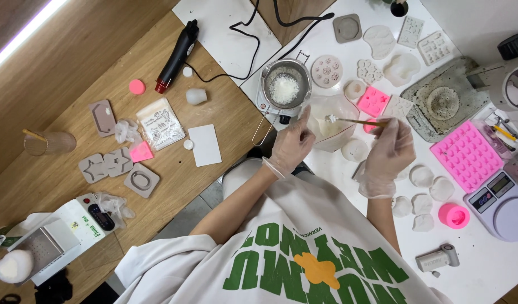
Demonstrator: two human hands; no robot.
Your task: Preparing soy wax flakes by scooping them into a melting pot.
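Note:
My gloved left hand (292, 143) grips the side of a clear plastic cup (333, 124) that has white wax inside. A thin wooden stick (360, 120) lies pinched in my gloved right hand (388, 152). Its tip, with a white blob on it, is over the cup. Just left of the cup stands a small metal pot (285, 85) of white wax flakes, its wire handle pointing toward me.
A black heat gun (177, 53) lies on the wooden table at the left, with grey moulds (118, 163) nearer me. On the white table are pink silicone moulds (466, 155), white cast pieces (422, 175), a pink cup (454, 215) and a digital scale (501, 202).

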